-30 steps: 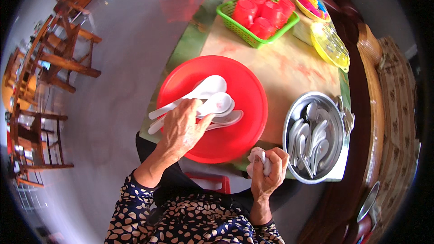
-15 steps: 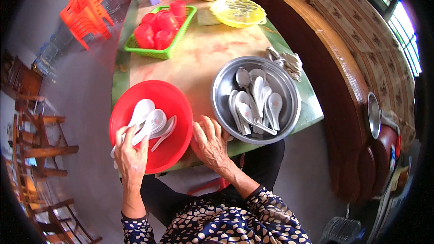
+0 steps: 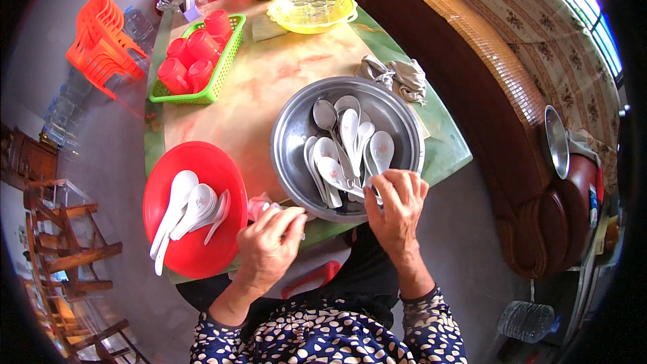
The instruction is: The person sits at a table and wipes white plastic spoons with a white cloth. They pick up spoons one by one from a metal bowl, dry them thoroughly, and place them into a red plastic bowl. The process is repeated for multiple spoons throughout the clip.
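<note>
Step in hand, judging from pose: right hand (image 3: 397, 212) getting hold of a spoon at the steel basin (image 3: 295, 148). It's over the near rim, thumb and fingers curled by the end of a spoon handle (image 3: 359, 191); can't tell if they have closed on it.

Left hand (image 3: 268, 251) is just right of the red basin (image 3: 217, 246), fingers bunched toward thumb. Pinkish-white cloth (image 3: 259, 206) right beyond its fingers; can't tell whether it's gripped.

Loose spoons (image 3: 348, 133), mostly white, lie crisscrossed in the steel basin beyond the right hand, plus a metal spoon (image 3: 324, 116) at the far side. Stacked spoons (image 3: 195, 212), white, sit in the red basin, left of and beyond the left hand; handles point nearward, one poking past the rim.

Next move calls for a thumb-and-finger pinch on one handle, then a lift clear of the overlapping ones; likely snag: neighbours dragged along.

Worktop (image 3: 256, 108) well beyond the hands: green basket (image 3: 222, 81) of red mugs (image 3: 202, 46).
</note>
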Available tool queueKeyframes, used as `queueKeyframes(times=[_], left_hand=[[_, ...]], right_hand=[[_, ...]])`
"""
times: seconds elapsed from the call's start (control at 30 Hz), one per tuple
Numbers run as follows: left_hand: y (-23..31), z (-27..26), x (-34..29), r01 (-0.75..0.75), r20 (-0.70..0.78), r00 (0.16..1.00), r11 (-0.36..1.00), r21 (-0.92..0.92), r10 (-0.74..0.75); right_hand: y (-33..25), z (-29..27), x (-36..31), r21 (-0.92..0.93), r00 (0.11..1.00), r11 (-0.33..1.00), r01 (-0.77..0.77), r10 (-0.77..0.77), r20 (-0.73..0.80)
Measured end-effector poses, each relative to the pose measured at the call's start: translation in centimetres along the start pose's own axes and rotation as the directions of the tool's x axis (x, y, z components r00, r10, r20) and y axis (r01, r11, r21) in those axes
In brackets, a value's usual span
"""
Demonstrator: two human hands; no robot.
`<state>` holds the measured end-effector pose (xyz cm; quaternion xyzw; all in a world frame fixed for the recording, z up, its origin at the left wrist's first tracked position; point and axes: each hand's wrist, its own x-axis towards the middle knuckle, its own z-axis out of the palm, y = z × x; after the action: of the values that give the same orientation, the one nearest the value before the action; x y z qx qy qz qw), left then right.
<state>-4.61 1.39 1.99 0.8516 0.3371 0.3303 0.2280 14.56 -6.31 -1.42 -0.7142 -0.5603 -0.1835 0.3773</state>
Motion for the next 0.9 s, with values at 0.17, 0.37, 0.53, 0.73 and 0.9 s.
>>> queueKeyframes(times=[0.17,0.37,0.53,0.73,0.9], left_hand=[[0.2,5.0,1.4,-0.106,0.029,0.994,0.994,-0.016,0.106],[-0.4,6.7,2.1,-0.077,0.023,0.997,0.997,-0.010,0.077],[0.1,6.3,2.1,-0.005,0.074,0.997,1.000,-0.016,0.006],[1.1,5.3,3.5,0.370,0.347,0.906,0.852,-0.370,-0.243],[2.2,5.6,3.6,0.745,0.660,0.666,0.347,-0.569,-0.347]], right_hand=[[1.5,1.8,2.2,-0.055,0.988,0.998,-0.009,0.018,0.156],[1.7,3.5,2.3,-0.127,0.926,0.992,-0.012,0.059,0.372],[1.8,3.4,2.2,-0.126,0.960,0.991,-0.036,0.069,0.270],[1.9,3.1,1.6,0.077,1.000,0.997,0.007,-0.008,0.004],[0.5,1.4,0.3,0.244,0.976,0.970,-0.014,0.067,-0.209]])
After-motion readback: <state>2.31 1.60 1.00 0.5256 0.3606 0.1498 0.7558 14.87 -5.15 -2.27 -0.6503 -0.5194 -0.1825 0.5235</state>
